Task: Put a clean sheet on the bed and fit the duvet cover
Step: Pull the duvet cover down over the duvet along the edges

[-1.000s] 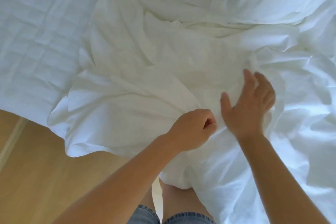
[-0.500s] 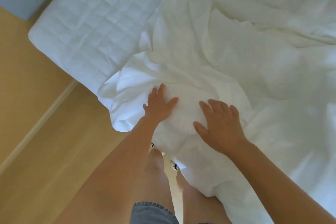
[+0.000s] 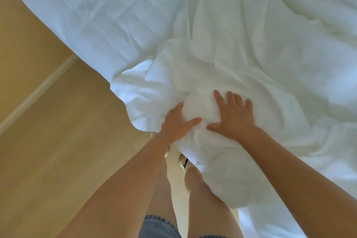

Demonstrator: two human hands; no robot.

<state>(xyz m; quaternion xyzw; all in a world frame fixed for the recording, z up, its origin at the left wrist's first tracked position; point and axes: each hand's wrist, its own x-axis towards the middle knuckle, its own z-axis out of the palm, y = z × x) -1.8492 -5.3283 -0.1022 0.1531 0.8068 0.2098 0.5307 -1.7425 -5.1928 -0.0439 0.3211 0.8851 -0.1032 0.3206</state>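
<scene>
The wooden floor [image 3: 48, 141] runs along the left. The quilted mattress [image 3: 100, 17] lies bare at the bed's left corner. From there the white bedding [image 3: 251, 54] covers the bed to the right in loose folds and spills over the near edge.

On a puffy bulge at that near edge, the left hand [image 3: 176, 124] presses with its thumb spread wide and its fingertips sunk into a fold. Just beside it, the right hand [image 3: 234, 120] lies flat with its fingers spread.

The bedding looks light, soft and floppy. It will likely sag and slide rather than hold a shape, so it is best gathered by a hem or corner, with a hand at each end.

Count: one mattress, two hands, and one heap of bedding. I cannot tell whether sheet and duvet cover are both in it.
</scene>
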